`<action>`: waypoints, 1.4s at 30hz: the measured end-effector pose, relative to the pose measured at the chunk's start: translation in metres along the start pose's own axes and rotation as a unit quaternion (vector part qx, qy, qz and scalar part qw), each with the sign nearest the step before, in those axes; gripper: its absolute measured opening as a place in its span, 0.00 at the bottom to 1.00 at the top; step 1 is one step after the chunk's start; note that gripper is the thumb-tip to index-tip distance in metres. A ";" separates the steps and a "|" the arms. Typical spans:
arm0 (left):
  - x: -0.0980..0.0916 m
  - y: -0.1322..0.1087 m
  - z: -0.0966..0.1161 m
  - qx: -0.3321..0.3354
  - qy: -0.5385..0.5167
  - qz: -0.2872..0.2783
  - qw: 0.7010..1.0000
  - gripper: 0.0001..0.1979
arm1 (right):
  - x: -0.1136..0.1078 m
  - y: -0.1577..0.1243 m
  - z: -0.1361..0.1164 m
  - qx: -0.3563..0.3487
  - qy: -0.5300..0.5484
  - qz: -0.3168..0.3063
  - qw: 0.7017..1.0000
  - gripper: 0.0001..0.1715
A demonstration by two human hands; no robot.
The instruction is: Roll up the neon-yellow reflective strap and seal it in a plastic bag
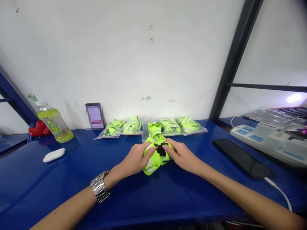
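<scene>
Neon yellow reflective strapping (151, 163) with silvery bands and black parts lies bunched in front of me on the blue table. My left hand (140, 156) is closed on its left side, thumb on top. From the right, my right hand (179, 154) pinches it near a black buckle-like piece (164, 144). Part of the strapping (154, 129) stretches away from me toward the wall, over a clear bag. Behind it, several clear zip bags with similar folded neon strapping (131, 124) stand in a row, two left and two right (189, 124).
A tilted drink bottle (56, 123), a red cloth (39, 128), a white earphone case (54, 155) and an upright phone (95, 115) are at the left. At the right lie a charging phone (242, 157) and a white power strip (254, 135). A dark metal post (232, 60) rises behind.
</scene>
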State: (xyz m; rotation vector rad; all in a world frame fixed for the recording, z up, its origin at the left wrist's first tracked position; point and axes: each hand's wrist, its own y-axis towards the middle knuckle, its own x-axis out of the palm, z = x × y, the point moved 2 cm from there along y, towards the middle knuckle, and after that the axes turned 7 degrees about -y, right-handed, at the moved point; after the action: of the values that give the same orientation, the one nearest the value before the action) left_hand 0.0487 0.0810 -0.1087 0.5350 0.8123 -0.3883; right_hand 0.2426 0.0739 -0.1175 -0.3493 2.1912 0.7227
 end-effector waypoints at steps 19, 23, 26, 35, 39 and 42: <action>0.007 0.006 -0.015 0.019 0.227 0.060 0.972 0.23 | 0.004 -0.001 0.008 -0.145 -0.339 0.001 0.930 0.35; -0.007 -0.014 -0.009 0.153 0.165 0.029 0.974 0.20 | 0.004 0.000 0.011 -0.143 -0.297 -0.024 0.944 0.30; -0.013 -0.027 0.002 0.228 0.214 0.008 0.950 0.24 | 0.003 -0.001 0.010 -0.136 -0.237 -0.033 0.961 0.24; -0.007 -0.025 0.028 0.344 0.361 0.002 0.867 0.22 | -0.001 -0.001 0.003 -0.145 -0.100 -0.060 0.983 0.18; -0.007 -0.021 0.024 0.340 0.351 0.022 0.872 0.21 | -0.002 0.003 0.004 -0.103 -0.091 -0.070 0.988 0.20; -0.004 -0.015 0.022 0.292 0.301 0.025 0.908 0.15 | 0.000 0.002 0.007 -0.044 -0.061 -0.067 0.995 0.23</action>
State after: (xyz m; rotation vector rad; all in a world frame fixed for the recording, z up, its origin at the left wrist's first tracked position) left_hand 0.0510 0.0566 -0.0981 1.2747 1.2801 -0.4252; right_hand 0.2461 0.0803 -0.1204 -0.4802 2.0040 0.7475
